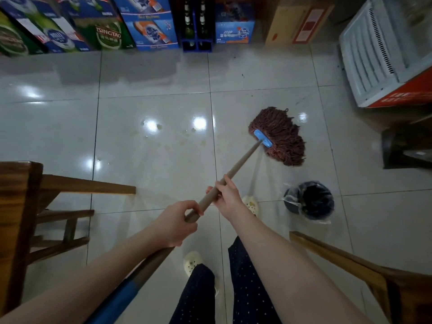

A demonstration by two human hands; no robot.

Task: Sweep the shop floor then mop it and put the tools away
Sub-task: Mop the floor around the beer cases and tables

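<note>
Clutching the mop handle (241, 161), my left grip (177, 222) and right grip (228, 195) curl round it; mop head (280, 134) on floor (152, 164).

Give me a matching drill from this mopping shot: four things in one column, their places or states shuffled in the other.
1. mop head
2. left hand
3. right hand
4. bin

A. lined with a plastic bag
B. grips the handle nearer the mop head
C. spread on the tiles
D. grips the handle farther from the mop head

Pairs: 1-C, 2-D, 3-B, 4-A
</note>
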